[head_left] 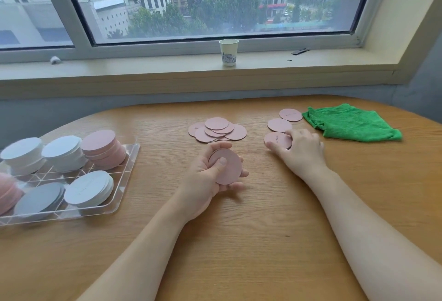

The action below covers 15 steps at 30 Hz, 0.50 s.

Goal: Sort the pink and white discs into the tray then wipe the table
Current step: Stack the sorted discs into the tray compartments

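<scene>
Both hands are busy: left hand [210,171] grips a pink stack [228,166], right hand [300,146] pinches a mid-tabletop disc [277,140]. Loose grip could spill discs before reaching the left-edge tray [124,181].

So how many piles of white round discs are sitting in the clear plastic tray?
4. Two white disc piles stand at the clear plastic tray's far side, two lean at its near side. The near-left one looks greyish, and the tray's left end is cut off, so more may hide.
</scene>
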{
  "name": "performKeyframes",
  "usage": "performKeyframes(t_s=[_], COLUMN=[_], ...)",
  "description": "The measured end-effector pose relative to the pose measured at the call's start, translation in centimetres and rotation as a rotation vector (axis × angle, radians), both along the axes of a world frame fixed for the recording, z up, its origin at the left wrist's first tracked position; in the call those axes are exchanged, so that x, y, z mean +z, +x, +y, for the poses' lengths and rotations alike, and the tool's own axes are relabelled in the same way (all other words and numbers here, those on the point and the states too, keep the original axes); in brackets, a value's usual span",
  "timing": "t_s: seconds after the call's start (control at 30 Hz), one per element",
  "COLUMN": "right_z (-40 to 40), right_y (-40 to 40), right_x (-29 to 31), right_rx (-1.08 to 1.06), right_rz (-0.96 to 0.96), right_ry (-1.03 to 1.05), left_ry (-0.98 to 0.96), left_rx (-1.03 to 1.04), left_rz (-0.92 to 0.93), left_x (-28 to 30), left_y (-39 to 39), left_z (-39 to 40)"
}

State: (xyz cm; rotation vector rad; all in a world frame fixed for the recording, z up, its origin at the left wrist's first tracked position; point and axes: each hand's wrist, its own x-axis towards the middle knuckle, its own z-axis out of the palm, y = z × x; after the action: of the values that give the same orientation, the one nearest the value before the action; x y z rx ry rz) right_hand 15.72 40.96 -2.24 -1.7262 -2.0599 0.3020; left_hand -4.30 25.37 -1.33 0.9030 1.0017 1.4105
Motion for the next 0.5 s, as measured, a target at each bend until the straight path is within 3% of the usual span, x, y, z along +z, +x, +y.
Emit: performKeyframes(t_s=[0.1,0.27,0.4,0.5], right_z=[0.4,0.2,-0.5,-1.1], right_y=[-0.4,-0.3,-0.5,-1.0], right_x=[-0.2,0.0,-0.1,-0.1], right_rx=[-0.026,-0.016,0.076,0.179], right_rz=[-0.053,0.063,0.112,0.253], right_ry=[-0.034,-0.019,0.072,0.088], left_ry=[-0.003,-0.013,-0.02,-0.012], left_rx=[-0.004,-0.015,0.01,0.045], left_rz=[0.025,0.025,0.014,0.002], left_x=[-0.1,-0.1,-0.1,0.0], left_y=[0.0,0.0,0.0,0.1], left_z=[0.2,0.3,0.4,0.3])
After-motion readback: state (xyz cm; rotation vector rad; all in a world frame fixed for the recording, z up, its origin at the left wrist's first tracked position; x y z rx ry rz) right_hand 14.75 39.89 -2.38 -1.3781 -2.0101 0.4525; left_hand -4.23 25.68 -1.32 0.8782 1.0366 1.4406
